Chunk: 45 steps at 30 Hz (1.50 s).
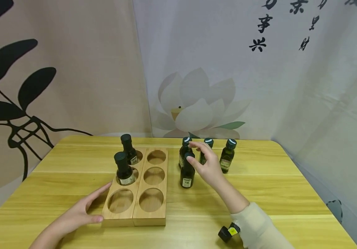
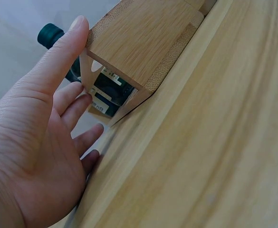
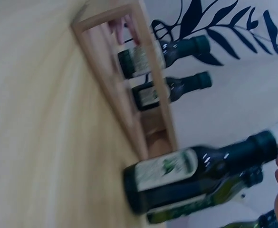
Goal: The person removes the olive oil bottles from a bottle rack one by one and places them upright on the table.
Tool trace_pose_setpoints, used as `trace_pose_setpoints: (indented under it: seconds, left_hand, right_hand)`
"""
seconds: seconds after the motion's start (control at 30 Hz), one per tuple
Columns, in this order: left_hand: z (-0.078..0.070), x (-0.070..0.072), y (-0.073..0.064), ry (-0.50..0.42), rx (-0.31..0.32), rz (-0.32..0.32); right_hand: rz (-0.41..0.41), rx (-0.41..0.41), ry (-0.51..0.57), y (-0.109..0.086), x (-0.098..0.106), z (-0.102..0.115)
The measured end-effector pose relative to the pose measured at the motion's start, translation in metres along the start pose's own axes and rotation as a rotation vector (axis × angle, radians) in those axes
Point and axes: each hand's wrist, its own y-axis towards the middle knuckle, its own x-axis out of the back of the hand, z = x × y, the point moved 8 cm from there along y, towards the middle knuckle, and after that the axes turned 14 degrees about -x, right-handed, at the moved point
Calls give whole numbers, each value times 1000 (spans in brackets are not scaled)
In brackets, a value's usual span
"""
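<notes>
A wooden rack with two rows of round holes stands left of centre. Two dark bottles, a nearer one and a farther one, stand in its left row. At the rack's front left corner is my left hand; its thumb touches the corner and its fingers lie loosely along the left side. My right hand is at the cap of a dark bottle right of the rack. Thumb and index finger are apart beside that cap, with no grip on it visible.
Behind and beside the right hand stand more bottles: one at the back left, one partly hidden by the hand, and one farther right. A printed curtain hangs behind the wooden table.
</notes>
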Motion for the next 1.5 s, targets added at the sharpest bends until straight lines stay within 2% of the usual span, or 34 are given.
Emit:
trace_pose_setpoints:
  seconds: [0.23, 0.53, 0.87, 1.03, 1.23, 1.5]
  left_hand:
    - [-2, 1, 0, 16, -2, -1]
    - [-3, 0, 1, 8, -11, -4]
    - [-2, 0, 0, -3, 9, 3]
    - [-3, 1, 0, 46, -3, 11]
    - [-5, 2, 1, 36, -15, 6]
    - [-5, 1, 1, 57, -21, 14]
  right_hand:
    - [-3, 117, 41, 14, -14, 3]
    - [66, 131, 107, 25, -52, 25]
    - [165, -24, 133, 34, -109, 26]
    - [208, -114, 117, 34, -135, 20]
    - [231, -208, 103, 33, -156, 14]
    - [269, -282, 137, 34, -179, 2]
